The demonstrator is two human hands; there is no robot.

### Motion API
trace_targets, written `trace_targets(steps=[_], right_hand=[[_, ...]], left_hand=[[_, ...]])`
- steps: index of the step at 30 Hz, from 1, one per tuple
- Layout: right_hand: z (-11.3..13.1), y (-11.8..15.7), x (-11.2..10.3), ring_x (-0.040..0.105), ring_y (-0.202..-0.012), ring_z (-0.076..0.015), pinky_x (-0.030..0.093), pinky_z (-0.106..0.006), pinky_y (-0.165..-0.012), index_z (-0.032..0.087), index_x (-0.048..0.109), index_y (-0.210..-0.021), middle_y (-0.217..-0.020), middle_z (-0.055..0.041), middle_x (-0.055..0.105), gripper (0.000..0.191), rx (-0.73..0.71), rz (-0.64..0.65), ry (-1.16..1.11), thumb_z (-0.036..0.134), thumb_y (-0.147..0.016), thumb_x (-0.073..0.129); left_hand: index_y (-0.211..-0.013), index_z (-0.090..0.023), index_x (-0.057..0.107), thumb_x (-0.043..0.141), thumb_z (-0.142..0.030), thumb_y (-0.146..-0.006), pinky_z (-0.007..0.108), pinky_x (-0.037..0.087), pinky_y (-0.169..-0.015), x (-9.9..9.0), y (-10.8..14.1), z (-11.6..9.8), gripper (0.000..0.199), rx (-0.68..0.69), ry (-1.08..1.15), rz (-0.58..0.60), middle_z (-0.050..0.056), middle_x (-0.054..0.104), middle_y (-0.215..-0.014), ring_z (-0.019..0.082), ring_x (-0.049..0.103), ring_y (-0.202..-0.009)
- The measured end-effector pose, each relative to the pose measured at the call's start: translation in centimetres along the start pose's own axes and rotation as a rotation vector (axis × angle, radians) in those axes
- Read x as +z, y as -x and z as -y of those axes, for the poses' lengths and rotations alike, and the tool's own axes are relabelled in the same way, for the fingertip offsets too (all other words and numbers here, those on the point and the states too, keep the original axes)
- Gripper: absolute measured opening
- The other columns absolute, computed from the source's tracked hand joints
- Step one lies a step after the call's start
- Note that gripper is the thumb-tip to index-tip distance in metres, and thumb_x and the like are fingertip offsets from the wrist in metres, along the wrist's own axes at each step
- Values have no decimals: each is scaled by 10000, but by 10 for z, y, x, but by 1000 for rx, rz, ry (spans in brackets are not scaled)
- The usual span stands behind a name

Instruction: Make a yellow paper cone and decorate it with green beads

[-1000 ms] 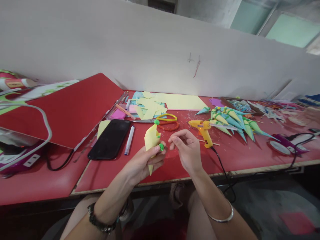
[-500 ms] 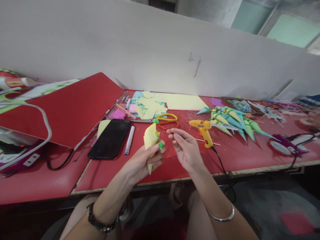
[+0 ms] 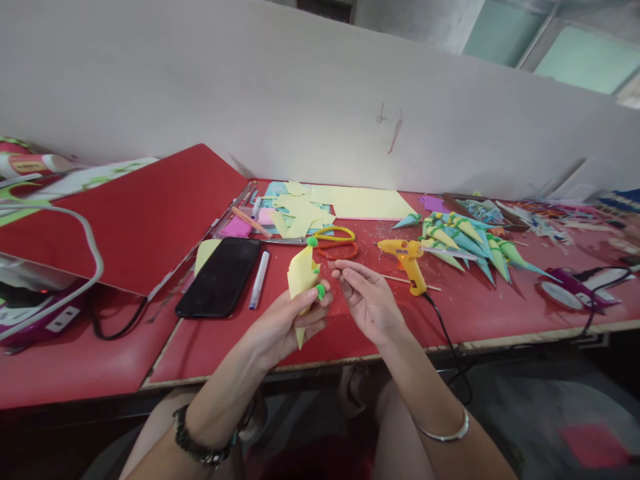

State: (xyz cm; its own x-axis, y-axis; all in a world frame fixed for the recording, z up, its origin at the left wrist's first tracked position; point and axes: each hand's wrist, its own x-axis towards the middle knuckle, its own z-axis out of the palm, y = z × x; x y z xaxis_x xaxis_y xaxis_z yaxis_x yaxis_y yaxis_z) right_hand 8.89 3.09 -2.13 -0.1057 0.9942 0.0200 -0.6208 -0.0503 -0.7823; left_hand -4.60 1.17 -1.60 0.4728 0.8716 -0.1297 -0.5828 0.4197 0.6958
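My left hand (image 3: pixel 277 327) is closed around a pale yellow paper cone (image 3: pixel 301 272), whose point sticks out downward below the fingers. Bright green trim (image 3: pixel 321 291) shows along the cone's open edge and top corner. Just right of the cone, my right hand (image 3: pixel 373 300) is held with thumb and forefinger pinched together, apart from the paper. Whatever those fingertips hold, if anything, is too small to make out. Behind the hands lie scissors with yellow and red handles (image 3: pixel 340 235). A yellow glue gun (image 3: pixel 407 260) rests to the right of my right hand.
Finished yellow and blue paper cones (image 3: pixel 463 240) are piled at the right. A black phone (image 3: pixel 220 277) and a white marker (image 3: pixel 259 280) lie at the left, near a large red board (image 3: pixel 165 213). Yellow paper scraps (image 3: pixel 300 210) sit at the back. The glue gun's cord (image 3: pixel 443 327) hangs over the edge.
My right hand has shifted slightly left, closer to the cone, and its fingertips have come together more. My left hand and the cone stay in place.
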Motion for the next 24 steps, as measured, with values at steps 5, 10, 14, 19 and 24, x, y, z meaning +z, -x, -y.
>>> trace_targets(steps=[5, 10, 14, 19, 24], right_hand=[[-3, -5, -1, 653, -730, -78, 517, -141, -703, 190, 714, -724, -782, 2, 723, 163, 40, -71, -37, 198, -563, 741], [-1, -4, -2, 628, -622, -57, 511, -117, -594, 185, 685, -663, -679, 27, 689, 137, 7, -107, -41, 251, -568, 758], [1, -1, -2, 537, -474, -16, 461, -87, -478, 193, 672, -667, -571, 67, 616, 98, -32, -57, -20, 250, -613, 732], [0, 0, -1, 638, -644, -72, 520, -157, -623, 200, 682, -730, -708, 22, 691, 112, -77, -65, 49, 190, -622, 709], [1, 4, 1, 649, -661, -101, 528, -235, -677, 211, 662, -794, -733, 13, 698, 77, -217, -48, 179, 211, -719, 645]], left_hand=[[-749, -122, 619, 722, -298, -670, 114, 275, -401, 2, 2, 1, 219, 19, -8, 73, -55, 474, -604, -10, 153, -391], [-748, -125, 595, 726, -312, -666, 121, 275, -401, 3, 3, 2, 243, 21, -20, 98, -62, 450, -593, -6, 136, -390], [-757, -129, 586, 727, -315, -664, 125, 271, -396, 1, 2, 2, 251, 3, -14, 123, -64, 435, -595, -4, 145, -386], [-754, -133, 574, 718, -319, -673, 126, 275, -396, 1, 2, 3, 248, -3, 0, 138, -71, 408, -587, 0, 128, -387], [-719, -135, 571, 719, -340, -670, 128, 268, -405, 1, 3, 6, 257, -16, 40, 194, -80, 413, -564, -10, 111, -368]])
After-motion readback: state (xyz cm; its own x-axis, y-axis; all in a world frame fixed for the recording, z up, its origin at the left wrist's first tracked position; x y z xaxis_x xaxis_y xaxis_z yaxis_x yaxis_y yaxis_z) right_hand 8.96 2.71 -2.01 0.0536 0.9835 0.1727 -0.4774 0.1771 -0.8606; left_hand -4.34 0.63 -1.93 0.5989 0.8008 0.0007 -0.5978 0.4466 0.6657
